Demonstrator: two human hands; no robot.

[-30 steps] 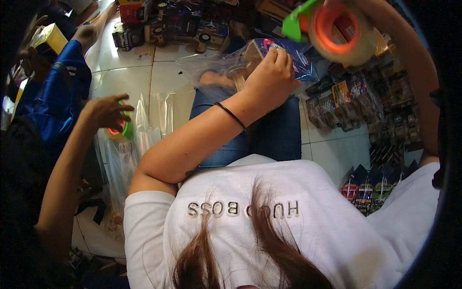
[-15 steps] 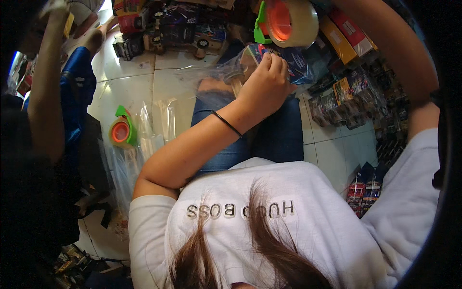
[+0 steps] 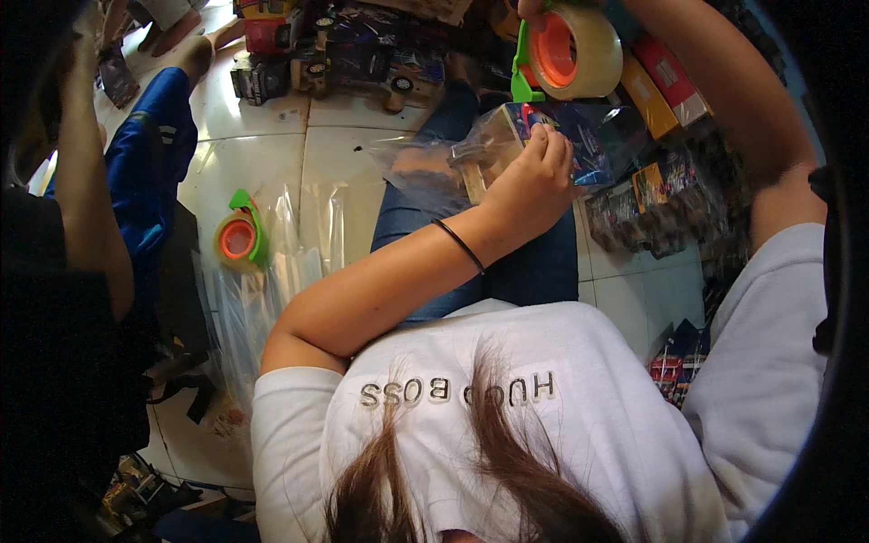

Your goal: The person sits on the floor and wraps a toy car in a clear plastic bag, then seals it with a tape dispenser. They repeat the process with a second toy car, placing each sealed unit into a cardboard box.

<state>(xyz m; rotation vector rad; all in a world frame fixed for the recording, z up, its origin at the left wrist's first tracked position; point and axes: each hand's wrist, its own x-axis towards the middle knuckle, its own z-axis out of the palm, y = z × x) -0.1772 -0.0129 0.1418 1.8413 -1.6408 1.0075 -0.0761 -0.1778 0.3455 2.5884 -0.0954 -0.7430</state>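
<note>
My left hand [image 3: 534,181] is closed, fingertips pinched on a boxed item in a clear plastic bag [image 3: 584,149] over my lap. The box shows dark blue with coloured print. Loose plastic and a tan part lie at the bag's left end. Just beyond it, my right hand [image 3: 532,9] grips a green tape dispenser [image 3: 522,72] at the upper edge; only a few fingers show. The dispenser carries a wide roll of clear tape [image 3: 593,54] on an orange hub.
A second green tape dispenser [image 3: 240,237] lies on the tiled floor at left, by clear plastic sleeves [image 3: 262,308]. Toy trucks [image 3: 398,77] line the far side. Yellow and red boxes [image 3: 665,81] and wrapped packs [image 3: 647,213] are at right. Another person's arm [image 3: 95,208] is at left.
My left hand and the bagged box have shifted slightly right and nearer in the picture. The held dispenser has moved right too, and fingers of my right hand now show on it.
</note>
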